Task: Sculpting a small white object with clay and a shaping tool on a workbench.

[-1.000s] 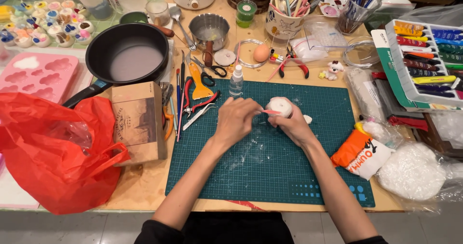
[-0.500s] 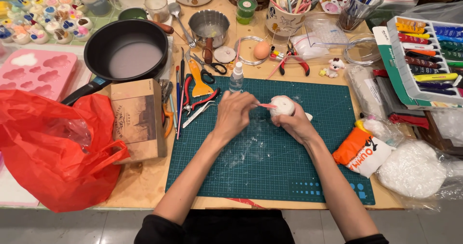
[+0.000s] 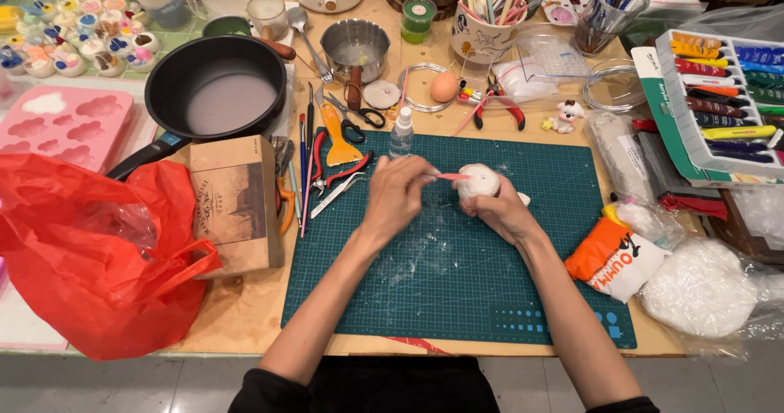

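White clay ball (image 3: 478,181) gripped in right fingers (image 3: 490,207) (left fingers (image 3: 416,178) pinch pink tool (image 3: 452,176)).

I observed a small white clay ball (image 3: 477,181), rounded and smooth, held just above the green cutting mat (image 3: 457,299) near its upper middle. A thin pink modelling tool (image 3: 447,176) lay roughly level, its tip touching the ball's left side.

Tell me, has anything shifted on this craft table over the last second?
Hardly anything. The left hand still holds the thin pink tool against the white clay ball, which the right hand still cups over the green cutting mat. The black pan, red bag and brown box lie as before.
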